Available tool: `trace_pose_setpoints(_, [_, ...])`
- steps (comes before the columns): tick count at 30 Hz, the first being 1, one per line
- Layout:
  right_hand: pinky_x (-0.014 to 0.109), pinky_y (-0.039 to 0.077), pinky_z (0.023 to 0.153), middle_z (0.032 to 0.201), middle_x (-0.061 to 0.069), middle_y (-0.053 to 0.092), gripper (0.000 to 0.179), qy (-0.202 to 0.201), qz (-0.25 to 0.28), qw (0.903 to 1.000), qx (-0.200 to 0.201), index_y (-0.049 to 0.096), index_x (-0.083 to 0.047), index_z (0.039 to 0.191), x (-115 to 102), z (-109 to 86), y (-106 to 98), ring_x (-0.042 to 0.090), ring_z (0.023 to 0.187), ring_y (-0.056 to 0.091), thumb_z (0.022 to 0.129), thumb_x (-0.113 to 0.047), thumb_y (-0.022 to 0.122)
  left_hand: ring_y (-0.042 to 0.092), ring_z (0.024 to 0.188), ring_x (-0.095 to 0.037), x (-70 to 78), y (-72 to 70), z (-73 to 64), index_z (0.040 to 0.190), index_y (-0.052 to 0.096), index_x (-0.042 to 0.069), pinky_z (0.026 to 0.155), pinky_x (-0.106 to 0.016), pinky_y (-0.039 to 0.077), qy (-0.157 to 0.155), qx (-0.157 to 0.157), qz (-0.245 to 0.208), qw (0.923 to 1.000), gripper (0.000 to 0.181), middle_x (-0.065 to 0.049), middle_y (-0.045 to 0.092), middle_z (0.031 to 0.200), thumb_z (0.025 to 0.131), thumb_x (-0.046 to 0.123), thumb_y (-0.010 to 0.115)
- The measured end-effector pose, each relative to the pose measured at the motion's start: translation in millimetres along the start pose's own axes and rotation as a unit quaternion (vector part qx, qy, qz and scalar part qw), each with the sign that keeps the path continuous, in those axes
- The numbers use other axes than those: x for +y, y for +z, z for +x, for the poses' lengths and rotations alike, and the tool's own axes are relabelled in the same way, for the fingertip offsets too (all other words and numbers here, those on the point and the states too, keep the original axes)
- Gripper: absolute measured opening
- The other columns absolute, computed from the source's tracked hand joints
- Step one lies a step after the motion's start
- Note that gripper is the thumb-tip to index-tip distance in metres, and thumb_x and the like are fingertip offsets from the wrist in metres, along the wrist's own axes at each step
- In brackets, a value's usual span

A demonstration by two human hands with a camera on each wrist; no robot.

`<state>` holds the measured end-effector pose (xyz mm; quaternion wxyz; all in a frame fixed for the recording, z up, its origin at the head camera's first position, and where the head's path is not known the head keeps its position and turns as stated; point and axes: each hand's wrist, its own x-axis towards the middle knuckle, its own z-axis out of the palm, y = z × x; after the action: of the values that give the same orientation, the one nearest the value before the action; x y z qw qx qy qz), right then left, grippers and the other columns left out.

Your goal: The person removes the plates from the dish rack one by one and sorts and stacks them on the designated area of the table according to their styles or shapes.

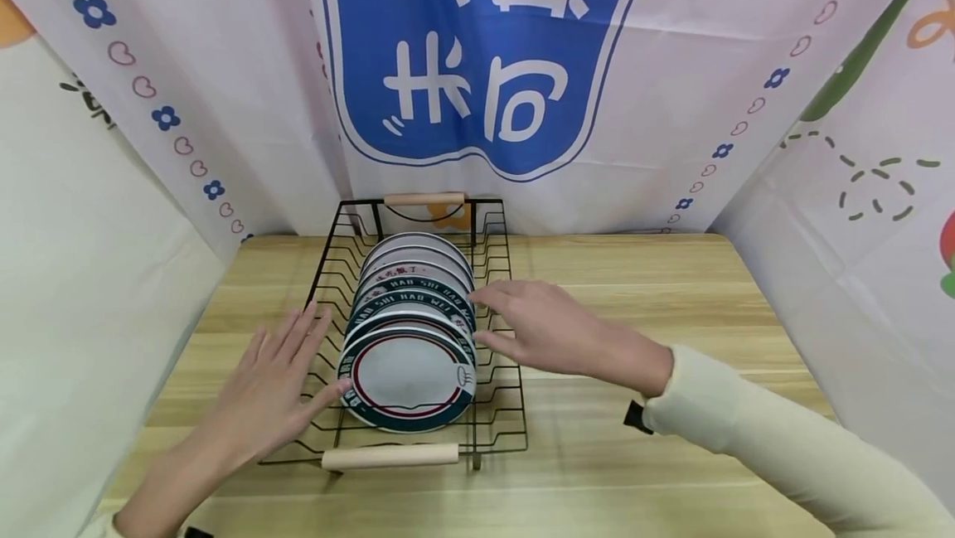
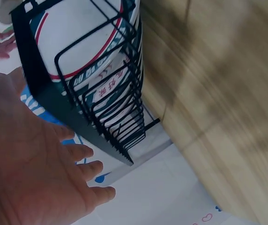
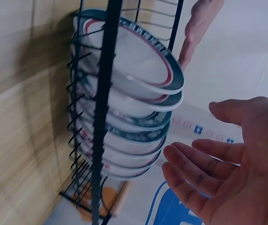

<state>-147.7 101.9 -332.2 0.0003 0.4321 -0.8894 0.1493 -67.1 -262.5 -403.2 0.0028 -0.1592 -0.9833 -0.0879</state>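
Note:
Several round plates [image 1: 406, 376] with dark green rims and red inner rings stand in a row, leaning in a black wire dish rack [image 2: 36, 77]. Over the rack's left side hovers my left hand [image 1: 261, 401], fingers extended, its thumb close to the front plate's left rim. My right hand [image 1: 548, 327] is at the plates' right edges, thumb and fingers apart and slightly bent. In the right wrist view, a gap shows between the right fingertips [image 3: 174, 152] and the plates. Neither hand holds anything.
The rack has a pale wooden handle [image 1: 390, 457] at the front and another wooden handle [image 1: 424, 199] at the back. It stands on a light wood-grain table [image 1: 634, 289]. A printed white cloth [image 1: 246, 49] with a blue sign hangs behind, and cloth walls flank both sides.

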Motion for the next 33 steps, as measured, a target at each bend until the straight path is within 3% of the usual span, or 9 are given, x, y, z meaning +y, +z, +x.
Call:
trace_pose_setpoints(3, [0.041,0.060,0.100,0.134,0.014,0.071,0.046,-0.023,0.011,0.9996,-0.009,0.066,-0.002,0.139,-11,7.9,5,0.026,0.119,0.072,0.103,-0.031,0.071,0.008,0.162,-0.044,0.2,4.8,-1.4,0.170,0.012,0.006,0.128,-0.065,-0.003,-0.001,0.004,0.005,1.0000,0.097,-0.020,0.007,0.177,0.103,0.062,0.056])
trace_pose_setpoints(9, [0.036,0.061,0.096,0.128,0.013,0.074,0.043,-0.049,0.027,0.9983,-0.016,0.067,0.000,0.137,-27,22.9,19,0.022,0.110,0.074,0.103,-0.026,0.071,0.010,0.163,-0.041,-0.8,11.8,-3.1,0.170,0.012,0.003,0.125,-0.073,0.007,0.003,0.015,0.025,0.9996,0.102,-0.020,0.009,0.177,0.102,0.066,0.056])
trace_pose_setpoints(14, [0.029,0.063,0.084,0.120,0.010,0.076,0.041,-0.038,0.007,0.9989,-0.026,0.068,-0.001,0.135,-32,30.8,32,0.018,0.099,0.076,0.103,-0.027,0.072,0.015,0.162,-0.041,1.9,15.5,-5.9,0.169,0.014,0.002,0.126,-0.072,0.007,0.009,0.019,0.045,0.9988,0.103,-0.019,0.012,0.177,0.101,0.068,0.054])
trace_pose_setpoints(18, [0.023,0.060,0.067,0.100,0.004,0.078,0.032,-0.023,0.006,0.9989,-0.039,0.070,-0.003,0.124,-32,36.6,40,0.011,0.076,0.072,0.101,-0.024,0.075,0.015,0.162,-0.040,5.4,19.4,-7.6,0.168,0.017,0.001,0.129,-0.066,0.000,0.006,0.014,0.039,0.9991,0.100,-0.020,0.014,0.176,0.102,0.066,0.054])
trace_pose_setpoints(22, [0.018,0.053,0.056,0.079,0.000,0.070,0.027,-0.012,0.019,0.9976,-0.066,0.069,-0.003,0.118,-31,42.8,48,0.005,0.061,0.064,0.101,-0.022,0.075,0.014,0.163,-0.039,6.9,23.0,-9.2,0.168,0.020,0.000,0.129,-0.063,-0.005,0.004,0.017,0.036,0.9992,0.098,-0.020,0.017,0.176,0.103,0.065,0.054])
trace_pose_setpoints(30, [0.011,0.044,0.044,0.063,-0.004,0.058,0.020,-0.007,0.029,0.9974,-0.065,0.065,-0.001,0.118,-30,47.8,58,0.002,0.045,0.053,0.105,-0.016,0.067,0.018,0.162,-0.038,5.1,29.1,-10.8,0.167,0.024,0.000,0.129,-0.064,-0.002,0.014,0.036,0.047,0.9981,0.096,-0.019,0.021,0.175,0.103,0.066,0.052])
trace_pose_setpoints(33, [0.009,0.044,0.044,0.066,-0.003,0.061,0.017,-0.004,0.038,0.9974,-0.061,0.068,-0.002,0.115,-30,48.1,61,0.000,0.045,0.053,0.107,-0.016,0.065,0.023,0.161,-0.038,4.0,32.2,-13.1,0.166,0.027,0.000,0.127,-0.069,0.007,0.023,0.052,0.050,0.9971,0.095,-0.019,0.026,0.174,0.102,0.066,0.053])
